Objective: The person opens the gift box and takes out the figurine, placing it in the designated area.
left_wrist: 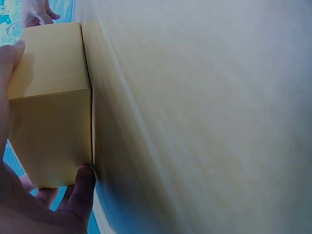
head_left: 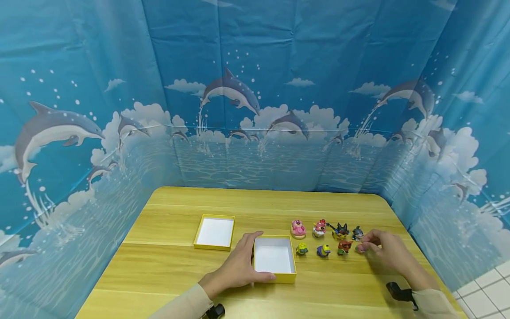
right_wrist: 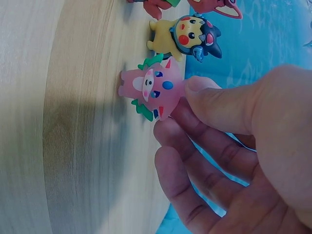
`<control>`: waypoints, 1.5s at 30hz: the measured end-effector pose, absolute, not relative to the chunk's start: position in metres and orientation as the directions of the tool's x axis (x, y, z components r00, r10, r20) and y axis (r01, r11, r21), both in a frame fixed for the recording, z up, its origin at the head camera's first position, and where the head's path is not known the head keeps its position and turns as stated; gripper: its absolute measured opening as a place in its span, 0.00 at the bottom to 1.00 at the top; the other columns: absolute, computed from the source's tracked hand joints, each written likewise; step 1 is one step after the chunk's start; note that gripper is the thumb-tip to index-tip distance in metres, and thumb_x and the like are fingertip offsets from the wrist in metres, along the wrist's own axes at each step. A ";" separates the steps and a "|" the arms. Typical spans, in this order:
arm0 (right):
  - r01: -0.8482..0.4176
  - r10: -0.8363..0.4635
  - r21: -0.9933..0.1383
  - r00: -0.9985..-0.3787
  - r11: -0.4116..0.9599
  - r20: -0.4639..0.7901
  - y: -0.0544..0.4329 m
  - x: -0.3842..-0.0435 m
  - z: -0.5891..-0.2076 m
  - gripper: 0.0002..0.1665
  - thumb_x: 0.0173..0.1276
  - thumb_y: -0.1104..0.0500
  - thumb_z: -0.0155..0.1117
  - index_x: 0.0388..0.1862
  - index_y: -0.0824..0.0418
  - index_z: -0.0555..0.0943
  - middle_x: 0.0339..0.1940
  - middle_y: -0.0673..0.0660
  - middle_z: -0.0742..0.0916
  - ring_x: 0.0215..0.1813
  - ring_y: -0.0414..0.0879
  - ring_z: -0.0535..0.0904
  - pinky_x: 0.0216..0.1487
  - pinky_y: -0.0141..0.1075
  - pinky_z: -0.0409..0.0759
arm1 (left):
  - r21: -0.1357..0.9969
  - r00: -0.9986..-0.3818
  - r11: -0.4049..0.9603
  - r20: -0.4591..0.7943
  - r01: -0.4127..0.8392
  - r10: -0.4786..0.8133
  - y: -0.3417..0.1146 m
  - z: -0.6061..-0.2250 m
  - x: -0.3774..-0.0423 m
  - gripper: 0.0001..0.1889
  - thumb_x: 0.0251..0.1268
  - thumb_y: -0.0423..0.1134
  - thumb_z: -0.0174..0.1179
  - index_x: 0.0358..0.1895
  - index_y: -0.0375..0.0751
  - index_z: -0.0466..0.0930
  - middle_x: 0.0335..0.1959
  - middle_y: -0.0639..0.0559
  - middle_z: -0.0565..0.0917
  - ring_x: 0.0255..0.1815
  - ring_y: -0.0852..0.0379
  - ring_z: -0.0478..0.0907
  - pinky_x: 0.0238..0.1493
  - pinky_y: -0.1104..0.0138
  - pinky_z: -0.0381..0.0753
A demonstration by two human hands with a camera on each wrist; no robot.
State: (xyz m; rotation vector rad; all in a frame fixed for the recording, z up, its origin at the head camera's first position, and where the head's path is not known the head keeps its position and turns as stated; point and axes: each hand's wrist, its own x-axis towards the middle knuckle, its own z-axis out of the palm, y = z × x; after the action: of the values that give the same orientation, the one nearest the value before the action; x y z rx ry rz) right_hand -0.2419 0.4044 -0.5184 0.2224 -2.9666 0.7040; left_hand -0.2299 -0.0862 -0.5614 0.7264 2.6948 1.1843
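A yellow box with a white inside (head_left: 275, 253) stands on the table, its top uncovered. My left hand (head_left: 240, 266) grips its left part, thumb along the near wall and fingers at the far one; the left wrist view shows the yellow wall (left_wrist: 51, 136) between them. My right hand (head_left: 388, 251) pinches a small pink figurine (right_wrist: 158, 87) by the top of its head, between thumb and index finger. This figurine has green tufts at its sides and a blue mark on its forehead. A yellow figurine in a dark hood (right_wrist: 183, 38) stands right beside it.
Several figurines stand in two rows right of the box, among them a pink bear (head_left: 298, 229), a black-eared figure (head_left: 340, 230) and a reddish-brown one (head_left: 344, 247). A shallow yellow lid (head_left: 214, 231) lies left of the box. A dolphin-print curtain (head_left: 255, 164) borders the table (head_left: 159, 266).
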 end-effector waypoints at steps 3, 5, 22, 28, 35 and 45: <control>-0.163 -0.127 -0.433 -0.986 0.886 0.112 0.404 -0.241 -0.519 0.05 0.84 0.65 0.74 0.44 0.58 0.91 0.40 0.50 0.97 0.47 0.55 0.95 0.49 0.52 0.89 | 0.719 -0.880 0.582 0.086 0.379 0.466 -0.086 -0.562 -0.230 0.69 0.58 0.75 0.84 0.96 0.51 0.56 0.87 0.45 0.71 0.83 0.46 0.75 0.80 0.41 0.83; -0.167 -0.132 -0.429 -0.985 0.888 0.110 0.404 -0.241 -0.519 0.04 0.84 0.64 0.74 0.44 0.58 0.91 0.40 0.49 0.97 0.47 0.54 0.95 0.49 0.53 0.89 | 0.720 -0.881 0.583 0.083 0.376 0.465 -0.086 -0.563 -0.231 0.69 0.58 0.76 0.84 0.96 0.51 0.56 0.87 0.45 0.71 0.83 0.45 0.75 0.80 0.40 0.83; -0.173 -0.135 -0.445 -0.984 0.879 0.115 0.402 -0.234 -0.518 0.05 0.80 0.58 0.81 0.48 0.57 0.92 0.39 0.45 0.96 0.40 0.39 0.91 0.40 0.35 0.82 | 0.723 -0.880 0.580 0.082 0.375 0.467 -0.086 -0.565 -0.231 0.69 0.59 0.76 0.83 0.96 0.52 0.55 0.87 0.46 0.70 0.82 0.46 0.75 0.78 0.41 0.84; -0.157 -0.124 -0.455 -0.987 0.876 0.102 0.401 -0.232 -0.517 0.10 0.80 0.51 0.83 0.49 0.55 0.92 0.42 0.46 0.96 0.43 0.43 0.92 0.45 0.42 0.90 | 0.725 -0.881 0.580 0.080 0.372 0.466 -0.086 -0.565 -0.231 0.69 0.59 0.76 0.83 0.96 0.52 0.55 0.87 0.46 0.70 0.82 0.46 0.75 0.78 0.40 0.83; -0.141 -0.122 -0.468 -0.990 0.872 0.071 0.402 -0.230 -0.515 0.13 0.81 0.50 0.81 0.52 0.56 0.93 0.46 0.49 0.97 0.47 0.49 0.94 0.48 0.51 0.92 | 0.723 -0.881 0.581 0.081 0.374 0.466 -0.086 -0.565 -0.231 0.70 0.59 0.76 0.83 0.96 0.52 0.54 0.88 0.46 0.70 0.83 0.46 0.75 0.79 0.41 0.83; -0.144 -0.116 -0.437 -0.989 0.888 0.090 0.401 -0.230 -0.510 0.11 0.82 0.51 0.81 0.52 0.58 0.92 0.46 0.53 0.97 0.47 0.53 0.94 0.48 0.54 0.91 | 0.731 -0.884 0.575 0.081 0.367 0.461 -0.086 -0.563 -0.230 0.69 0.58 0.76 0.84 0.96 0.52 0.55 0.88 0.46 0.70 0.83 0.46 0.75 0.80 0.41 0.82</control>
State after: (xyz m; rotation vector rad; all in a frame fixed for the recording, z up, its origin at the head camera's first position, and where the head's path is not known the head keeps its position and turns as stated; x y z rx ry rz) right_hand -0.2303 0.4011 -0.5101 0.2061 -2.9927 0.7005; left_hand -0.2299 -0.0857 -0.5632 0.7074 2.6818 1.2038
